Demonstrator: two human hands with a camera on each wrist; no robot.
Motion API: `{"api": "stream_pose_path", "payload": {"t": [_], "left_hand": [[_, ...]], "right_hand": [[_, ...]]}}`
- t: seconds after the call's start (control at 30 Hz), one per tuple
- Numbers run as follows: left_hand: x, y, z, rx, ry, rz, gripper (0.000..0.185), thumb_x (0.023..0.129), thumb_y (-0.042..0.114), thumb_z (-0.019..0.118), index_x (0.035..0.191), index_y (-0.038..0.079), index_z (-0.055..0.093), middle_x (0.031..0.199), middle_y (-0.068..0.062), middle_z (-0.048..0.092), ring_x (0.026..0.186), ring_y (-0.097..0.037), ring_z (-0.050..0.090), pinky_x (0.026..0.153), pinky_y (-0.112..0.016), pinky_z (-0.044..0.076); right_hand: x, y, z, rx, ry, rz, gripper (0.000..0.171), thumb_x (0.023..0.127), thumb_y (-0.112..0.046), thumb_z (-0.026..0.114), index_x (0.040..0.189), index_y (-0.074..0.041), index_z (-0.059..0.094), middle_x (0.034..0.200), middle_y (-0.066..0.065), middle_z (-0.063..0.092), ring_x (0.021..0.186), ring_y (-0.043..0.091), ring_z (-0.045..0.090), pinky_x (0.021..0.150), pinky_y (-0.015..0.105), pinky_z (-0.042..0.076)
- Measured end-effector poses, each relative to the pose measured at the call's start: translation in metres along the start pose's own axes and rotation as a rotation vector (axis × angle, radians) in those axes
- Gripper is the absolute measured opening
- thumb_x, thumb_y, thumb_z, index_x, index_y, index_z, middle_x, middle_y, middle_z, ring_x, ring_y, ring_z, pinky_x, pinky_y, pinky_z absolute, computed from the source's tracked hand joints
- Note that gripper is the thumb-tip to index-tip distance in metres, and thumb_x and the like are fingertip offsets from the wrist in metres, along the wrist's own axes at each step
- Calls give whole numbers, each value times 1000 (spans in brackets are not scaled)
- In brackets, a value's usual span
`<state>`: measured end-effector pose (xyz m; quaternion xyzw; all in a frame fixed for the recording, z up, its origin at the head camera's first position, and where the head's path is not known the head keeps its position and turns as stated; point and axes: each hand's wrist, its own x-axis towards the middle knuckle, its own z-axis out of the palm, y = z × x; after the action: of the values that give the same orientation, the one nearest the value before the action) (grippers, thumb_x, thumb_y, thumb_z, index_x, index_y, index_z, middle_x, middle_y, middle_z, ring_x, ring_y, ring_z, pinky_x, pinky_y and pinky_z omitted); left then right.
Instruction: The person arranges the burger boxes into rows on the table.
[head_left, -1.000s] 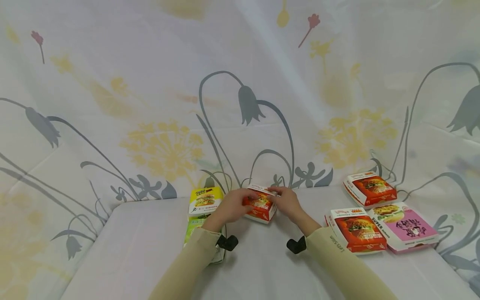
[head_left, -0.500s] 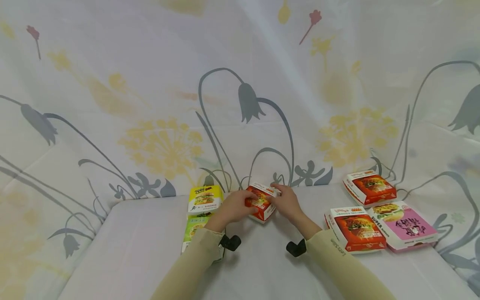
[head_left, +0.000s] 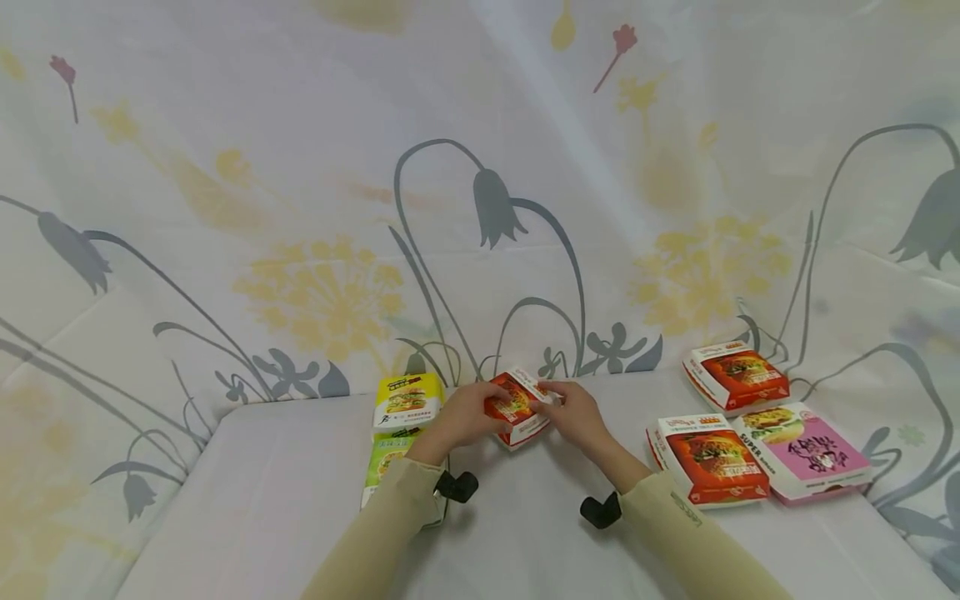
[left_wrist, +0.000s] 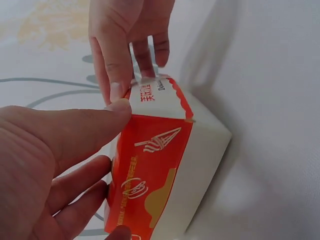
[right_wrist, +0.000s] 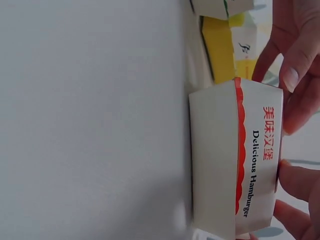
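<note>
both hands on one box. left hand (head_left: 461, 421) grips the red burger box (head_left: 516, 410) from its left side: thumb at a top corner, fingers bent along the edge. right hand (head_left: 581, 421) has the opposite side, thumb and fingers bent at the edge of the white panel (right_wrist: 260, 155), "delicious hamburger" legible there in the right wrist view. box sits between the two hands, right way up, looks to be down on the bench (head_left: 262, 500).

diff vs 1.0 s ago: box is turned clockwise as seen in the head view. white panel used to face away at the far edge, now faces far-right toward the right hand. right fingertips have come slightly nearer with it; left hand roughly where it was.

other boxes haven't moved. left of left hand: yellow box (head_left: 408, 402) just beside it, green box (head_left: 384, 458) nearer the body, partly behind the left sleeve (head_left: 375, 533). right of right hand: near red box (head_left: 716, 458) by the right sleeve (head_left: 697, 533), pink box (head_left: 821, 454) touching or just beyond it, far red box (head_left: 738, 375) farther out.
</note>
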<state>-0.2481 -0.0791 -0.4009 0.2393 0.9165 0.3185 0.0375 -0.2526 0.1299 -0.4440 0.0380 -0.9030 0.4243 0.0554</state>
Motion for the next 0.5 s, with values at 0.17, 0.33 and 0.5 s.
{"api": "stream_pose_path", "payload": {"t": [0.17, 0.33, 0.5], "left_hand": [[-1, -1, 0, 6, -8, -6, 39, 83, 20, 82, 119, 10, 69, 125, -7, 64, 117, -27, 55, 102, -46, 43], [-3, -3, -2, 16, -16, -29, 40, 84, 15, 81, 122, 11, 69, 129, -8, 63, 120, -30, 53, 104, -49, 41], [-3, -5, -4, 47, -21, -50, 39, 86, 12, 78, 124, 14, 69, 134, -9, 61, 126, -33, 51, 106, -52, 39]], "right_hand": [[-11, -2, -3, -25, -16, 23, 43, 91, -22, 71, 131, -7, 65, 130, 22, 61, 114, 39, 59, 90, 54, 49], [-24, -3, -5, -44, -22, 6, 38, 92, -18, 70, 128, -8, 68, 126, 21, 63, 110, 36, 59, 88, 52, 49], [-32, -7, -10, -75, -11, -47, 33, 92, -17, 69, 124, -7, 70, 120, 20, 65, 105, 36, 61, 86, 52, 50]]}}
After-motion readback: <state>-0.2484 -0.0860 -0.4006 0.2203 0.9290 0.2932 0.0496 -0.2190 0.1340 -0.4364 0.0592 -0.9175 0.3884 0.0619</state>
